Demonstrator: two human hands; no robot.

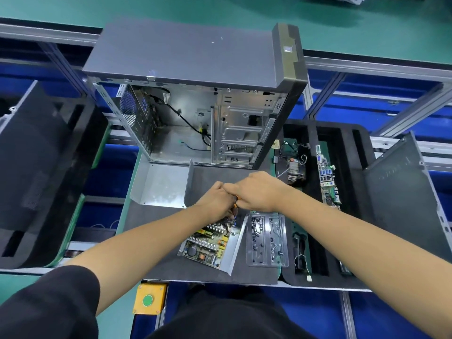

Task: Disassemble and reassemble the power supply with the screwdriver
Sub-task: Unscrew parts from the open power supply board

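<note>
The opened power supply (pixel 210 243) lies on the dark mat, its circuit board with coils and heat sinks exposed in a metal base. Its bent metal cover (pixel 161 184) lies apart at the back left. My right hand (pixel 256 192) grips a screwdriver with an orange handle (pixel 235 204), only a sliver of which shows under the fist. My left hand (pixel 217 201) is curled at the far end of the board, beside the right hand, over the wires there. What the left fingers hold is hidden.
An empty computer case (pixel 195 94) stands open behind the mat. A clear plastic tray (pixel 267 238) with several screws lies right of the power supply. Black foam (pixel 337 148) at right holds a motherboard (pixel 327 182) and cables. A grey side panel (pixel 401 196) leans far right. A yellow button box (pixel 149 299) sits at the front edge.
</note>
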